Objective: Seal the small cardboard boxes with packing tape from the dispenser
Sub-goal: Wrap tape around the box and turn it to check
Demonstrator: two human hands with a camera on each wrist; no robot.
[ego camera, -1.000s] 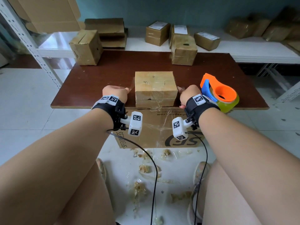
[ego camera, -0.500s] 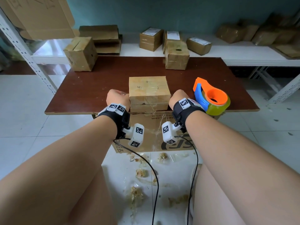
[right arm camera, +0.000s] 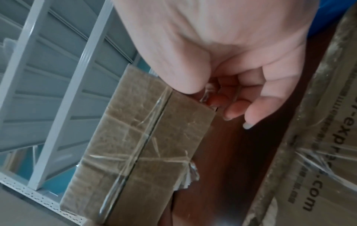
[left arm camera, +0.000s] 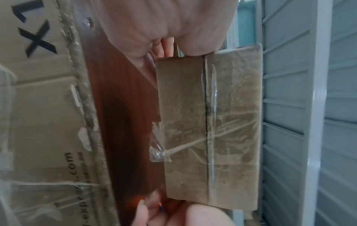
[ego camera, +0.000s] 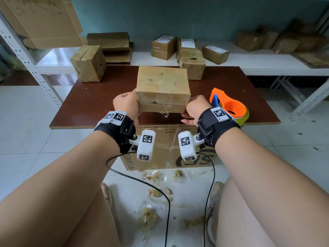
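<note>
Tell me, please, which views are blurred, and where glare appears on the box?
Head view: sharp, wide-angle bending at edges; the box looks matte. Left wrist view: soft motion blur, glare on the tape. Right wrist view: blurred, tape shining along the seam.

head downward, wrists close (shared box [ego camera: 162,89])

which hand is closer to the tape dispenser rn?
Right. The right hand grips the box's right end, just beside the tape dispenser on the table. The left hand grips the box's left end, across the box from it.
</note>
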